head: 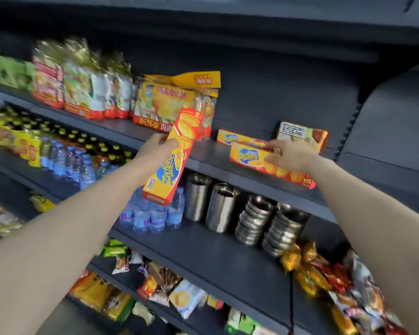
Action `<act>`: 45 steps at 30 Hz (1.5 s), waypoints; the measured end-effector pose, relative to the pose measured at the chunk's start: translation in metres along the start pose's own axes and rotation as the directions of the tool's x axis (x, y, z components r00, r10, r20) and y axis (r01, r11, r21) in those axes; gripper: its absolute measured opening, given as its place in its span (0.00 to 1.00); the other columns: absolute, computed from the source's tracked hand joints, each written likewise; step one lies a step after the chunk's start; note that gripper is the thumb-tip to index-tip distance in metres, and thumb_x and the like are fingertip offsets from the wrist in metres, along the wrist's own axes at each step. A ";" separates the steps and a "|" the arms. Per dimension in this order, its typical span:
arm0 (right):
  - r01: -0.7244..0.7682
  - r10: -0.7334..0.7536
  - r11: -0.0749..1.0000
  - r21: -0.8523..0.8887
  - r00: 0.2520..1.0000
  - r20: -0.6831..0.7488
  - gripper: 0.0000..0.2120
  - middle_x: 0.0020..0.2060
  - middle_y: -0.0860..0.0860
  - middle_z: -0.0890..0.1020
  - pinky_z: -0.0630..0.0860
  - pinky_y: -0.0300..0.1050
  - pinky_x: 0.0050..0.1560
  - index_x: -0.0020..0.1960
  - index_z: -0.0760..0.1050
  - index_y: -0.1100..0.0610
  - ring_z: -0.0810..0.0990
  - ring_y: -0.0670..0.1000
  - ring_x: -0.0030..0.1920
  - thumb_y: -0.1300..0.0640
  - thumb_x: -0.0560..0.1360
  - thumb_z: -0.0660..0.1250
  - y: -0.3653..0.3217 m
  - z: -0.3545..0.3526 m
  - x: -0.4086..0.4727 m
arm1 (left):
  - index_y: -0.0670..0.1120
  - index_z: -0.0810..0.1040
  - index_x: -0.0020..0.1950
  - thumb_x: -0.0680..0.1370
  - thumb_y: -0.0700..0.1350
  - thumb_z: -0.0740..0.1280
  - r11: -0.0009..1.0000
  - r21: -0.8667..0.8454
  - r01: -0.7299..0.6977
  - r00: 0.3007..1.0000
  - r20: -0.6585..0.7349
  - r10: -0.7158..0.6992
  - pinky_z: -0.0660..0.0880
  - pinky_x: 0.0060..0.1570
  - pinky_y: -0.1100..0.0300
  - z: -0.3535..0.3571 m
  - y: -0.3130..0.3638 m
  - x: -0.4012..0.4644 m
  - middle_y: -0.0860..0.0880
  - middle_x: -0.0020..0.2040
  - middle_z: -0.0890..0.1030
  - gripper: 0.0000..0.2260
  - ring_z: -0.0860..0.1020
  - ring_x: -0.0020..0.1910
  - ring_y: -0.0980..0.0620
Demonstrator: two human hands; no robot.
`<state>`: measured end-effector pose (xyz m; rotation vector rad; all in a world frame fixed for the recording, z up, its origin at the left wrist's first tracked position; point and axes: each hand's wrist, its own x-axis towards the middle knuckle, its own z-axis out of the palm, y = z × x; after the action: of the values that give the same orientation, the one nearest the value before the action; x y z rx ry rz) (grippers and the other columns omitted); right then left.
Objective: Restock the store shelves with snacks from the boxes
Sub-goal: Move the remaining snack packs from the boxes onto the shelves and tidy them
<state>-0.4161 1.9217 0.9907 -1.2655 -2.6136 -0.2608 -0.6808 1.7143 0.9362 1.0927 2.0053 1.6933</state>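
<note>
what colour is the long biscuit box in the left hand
Orange-yellow with red edges and a blue logo; the biscuit box shows best in the head view.

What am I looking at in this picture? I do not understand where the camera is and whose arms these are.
The camera sits on a person's head and looks down at their own bare arms. There is no machine. They face dark grey store shelves. The left hand grips a long orange-yellow cracker box, raised and tilted in front of the upper shelf. The right hand rests on a second orange-yellow box lying flat on that shelf. Below stand small clear water bottles and shiny metal cups.
</note>
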 end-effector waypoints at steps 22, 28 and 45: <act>0.311 -0.275 0.938 0.151 0.937 -0.216 0.26 0.66 0.58 0.76 0.75 0.61 0.62 0.76 0.63 0.44 0.74 0.62 0.64 0.53 0.80 0.64 -0.020 0.063 0.193 | 0.44 0.80 0.58 0.78 0.50 0.69 0.989 -0.079 0.126 0.989 -0.063 -0.131 0.78 0.50 0.55 0.034 0.016 0.087 0.48 0.45 0.85 0.13 0.83 0.42 0.49; 0.542 -0.377 0.747 0.385 0.822 -0.427 0.26 0.71 0.55 0.70 0.72 0.55 0.66 0.77 0.63 0.48 0.71 0.56 0.68 0.64 0.81 0.57 -0.051 0.003 0.150 | 0.52 0.81 0.50 0.76 0.46 0.73 0.998 0.065 -0.024 0.998 0.054 0.021 0.76 0.44 0.67 0.043 0.044 0.082 0.55 0.47 0.84 0.04 0.83 0.47 0.58; 0.231 -0.249 0.928 0.292 0.968 0.026 0.28 0.64 0.54 0.75 0.68 0.48 0.65 0.72 0.70 0.52 0.71 0.55 0.66 0.39 0.77 0.66 0.015 0.017 0.109 | 0.53 0.69 0.75 0.80 0.47 0.67 0.414 0.758 -0.504 0.839 0.317 0.442 0.61 0.70 0.53 0.106 0.040 0.101 0.51 0.74 0.69 0.23 0.66 0.71 0.47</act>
<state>-0.4723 2.0170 1.0058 -0.8711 -2.7338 0.1206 -0.6645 1.8620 0.9698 2.1746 2.6848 0.7242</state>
